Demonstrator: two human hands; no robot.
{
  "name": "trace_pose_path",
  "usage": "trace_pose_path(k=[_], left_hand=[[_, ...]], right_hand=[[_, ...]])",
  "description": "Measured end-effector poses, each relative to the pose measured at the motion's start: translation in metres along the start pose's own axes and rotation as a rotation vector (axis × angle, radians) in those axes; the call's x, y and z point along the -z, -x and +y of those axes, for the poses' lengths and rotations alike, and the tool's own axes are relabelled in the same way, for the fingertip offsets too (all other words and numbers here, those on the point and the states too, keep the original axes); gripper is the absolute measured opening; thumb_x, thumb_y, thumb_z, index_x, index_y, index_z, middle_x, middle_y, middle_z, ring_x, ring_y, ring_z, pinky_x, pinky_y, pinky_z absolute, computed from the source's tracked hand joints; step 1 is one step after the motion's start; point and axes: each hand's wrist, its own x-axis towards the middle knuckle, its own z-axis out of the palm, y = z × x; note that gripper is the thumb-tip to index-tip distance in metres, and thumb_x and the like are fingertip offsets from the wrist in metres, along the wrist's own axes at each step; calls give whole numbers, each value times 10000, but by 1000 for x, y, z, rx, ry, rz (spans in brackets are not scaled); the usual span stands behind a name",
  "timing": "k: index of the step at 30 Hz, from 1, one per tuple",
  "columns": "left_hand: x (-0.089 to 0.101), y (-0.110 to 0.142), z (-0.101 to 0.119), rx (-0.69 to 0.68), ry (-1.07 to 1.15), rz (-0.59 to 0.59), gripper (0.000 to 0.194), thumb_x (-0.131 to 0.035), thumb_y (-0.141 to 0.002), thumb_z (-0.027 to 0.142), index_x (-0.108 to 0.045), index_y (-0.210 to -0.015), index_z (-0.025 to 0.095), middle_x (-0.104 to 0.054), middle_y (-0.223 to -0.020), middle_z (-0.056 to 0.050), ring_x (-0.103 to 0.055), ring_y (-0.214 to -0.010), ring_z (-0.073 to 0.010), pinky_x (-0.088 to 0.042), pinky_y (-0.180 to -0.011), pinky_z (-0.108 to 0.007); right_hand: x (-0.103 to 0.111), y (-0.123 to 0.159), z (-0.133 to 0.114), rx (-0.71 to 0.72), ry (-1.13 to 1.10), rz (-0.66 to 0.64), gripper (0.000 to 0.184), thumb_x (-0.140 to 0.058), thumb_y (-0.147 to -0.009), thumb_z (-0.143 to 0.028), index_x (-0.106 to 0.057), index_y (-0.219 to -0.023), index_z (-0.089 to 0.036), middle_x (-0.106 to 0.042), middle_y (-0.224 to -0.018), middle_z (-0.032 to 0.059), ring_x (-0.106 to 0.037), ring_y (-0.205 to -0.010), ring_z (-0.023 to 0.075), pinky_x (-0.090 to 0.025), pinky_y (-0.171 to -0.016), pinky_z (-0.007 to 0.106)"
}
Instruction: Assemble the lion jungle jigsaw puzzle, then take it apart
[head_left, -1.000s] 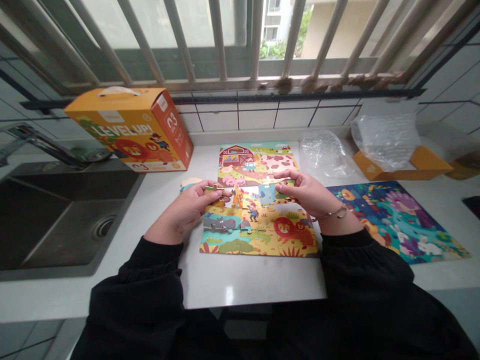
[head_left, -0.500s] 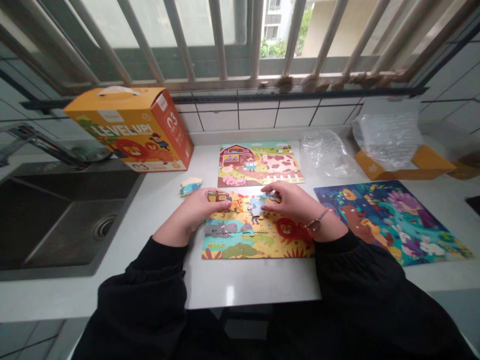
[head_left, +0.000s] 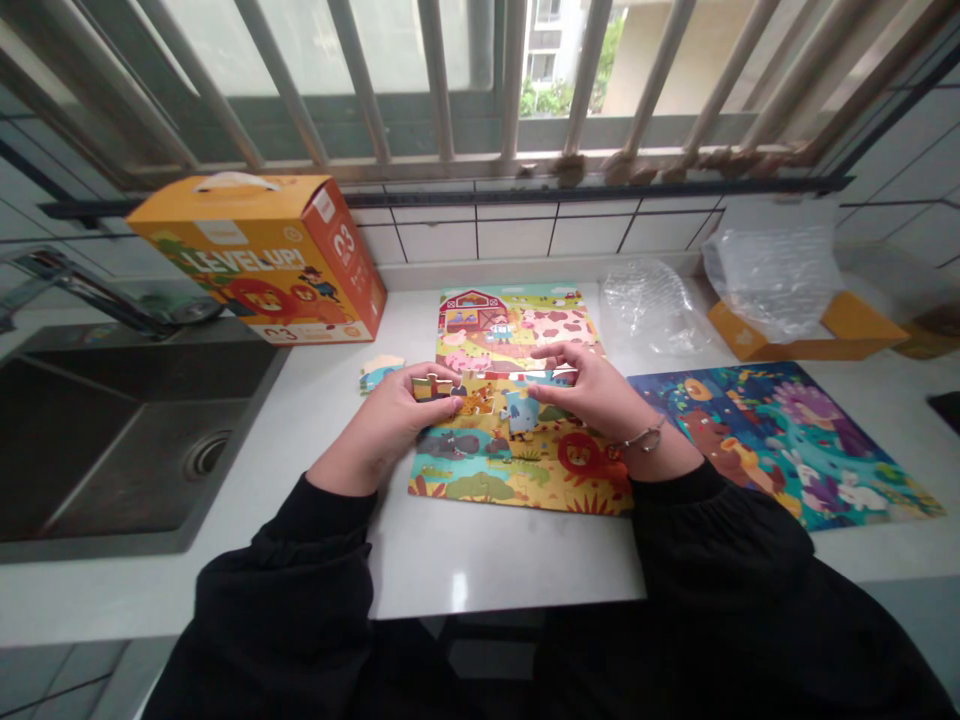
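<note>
My left hand (head_left: 386, 420) pinches a small yellow-and-red jigsaw piece (head_left: 433, 388) above the top left of a safari jigsaw puzzle (head_left: 517, 475). That puzzle shows a lion and a hippo, and its upper part is broken up with gaps. My right hand (head_left: 589, 392) holds a pale piece (head_left: 556, 377) by its edge over the puzzle's top. Just below that hand lies a blue piece (head_left: 521, 412). A farm jigsaw puzzle (head_left: 517, 325) lies beyond both hands, and a small group of loose pieces (head_left: 381, 374) sits left of them.
A yellow-orange puzzle box (head_left: 259, 260) stands at the back left, beside a steel sink (head_left: 135, 440) and tap. Bubble wrap (head_left: 649, 308), an orange box part (head_left: 806, 325) with plastic, and an underwater jigsaw puzzle (head_left: 776, 445) lie right. Window bars run behind.
My hands have moved closer together over the safari puzzle since a second ago. The pieces in them have shifted position, and the loose pieces at the left are now uncovered.
</note>
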Motion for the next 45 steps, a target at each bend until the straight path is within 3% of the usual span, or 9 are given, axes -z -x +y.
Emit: trace_pose_path(k=[4, 9, 14, 19, 28, 34, 38, 41, 45], left_hand=[[0, 2, 0, -48, 3, -16, 418, -1044, -727, 397, -805, -1026, 230, -838, -1024, -55, -812, -959, -256, -659, -830, -370], [-2, 2, 1, -73, 33, -21, 393, -1036, -735, 375, -790, -997, 219, -835, -1016, -54, -814, -942, -248, -669, -823, -359], [-5, -4, -6, -115, 132, 26, 448, -1042, -751, 347, -757, -1069, 213, -859, -1116, -64, -826, -925, -220, -689, -824, -334], [-2, -12, -18, 6, 197, -47, 624, -1046, -782, 369, -740, -1300, 202, -876, -1187, -127, -865, -931, -275, -728, -821, -402], [2, -12, -19, -49, 58, -4, 592, -1040, -769, 381, -814, -1280, 185, -871, -1233, -141, -861, -973, -290, -731, -821, -416], [-4, -6, -10, -115, 61, -39, 586, -1037, -789, 366, -817, -1301, 190, -862, -1253, -130, -850, -1010, -279, -726, -868, -406], [-2, -8, -11, -138, -1, 49, 469, -1041, -761, 344, -826, -1155, 211, -856, -1242, -106, -832, -912, -230, -702, -749, -328], [1, -12, -16, -85, 11, 72, 502, -1031, -768, 366, -814, -1197, 220, -842, -1301, -120, -821, -842, -204, -690, -685, -313], [1, -16, -21, 1, 115, 41, 606, -1025, -785, 422, -757, -1287, 211, -863, -1085, -98, -843, -827, -231, -708, -713, -341]], right_hand=[[6, 2, -3, -35, -58, -113, 645, -950, -866, -517, -738, -1421, -266, -783, -1390, 117, -776, -1186, 288, -670, -937, 408], [9, 3, -10, -67, 13, -244, 470, -940, -873, -510, -820, -1245, -249, -844, -1097, 46, -782, -978, 248, -618, -855, 360], [9, 1, -5, -8, 26, -117, 428, -945, -848, -579, -815, -1087, -249, -835, -1055, 48, -757, -962, 266, -597, -883, 407], [4, -2, 2, 86, 54, 27, 423, -923, -883, -623, -823, -1083, -264, -837, -1151, 64, -755, -1082, 304, -570, -1024, 484], [-6, -3, 3, 180, 131, 185, 505, -836, -937, -767, -833, -1012, -268, -854, -1086, 89, -764, -1018, 307, -586, -924, 463], [-6, -3, 2, 154, 187, 239, 497, -825, -957, -760, -821, -1001, -265, -830, -986, 72, -722, -900, 269, -543, -838, 417], [-5, -4, 3, 119, 183, 231, 508, -812, -955, -761, -801, -973, -254, -808, -936, 63, -692, -859, 258, -519, -806, 409], [-6, -5, 2, 127, 138, 222, 435, -788, -995, -683, -797, -939, -253, -809, -945, 56, -702, -880, 257, -514, -828, 415], [-7, -4, -1, 132, 80, 233, 352, -796, -998, -597, -808, -916, -255, -825, -953, 47, -721, -906, 255, -522, -866, 423]])
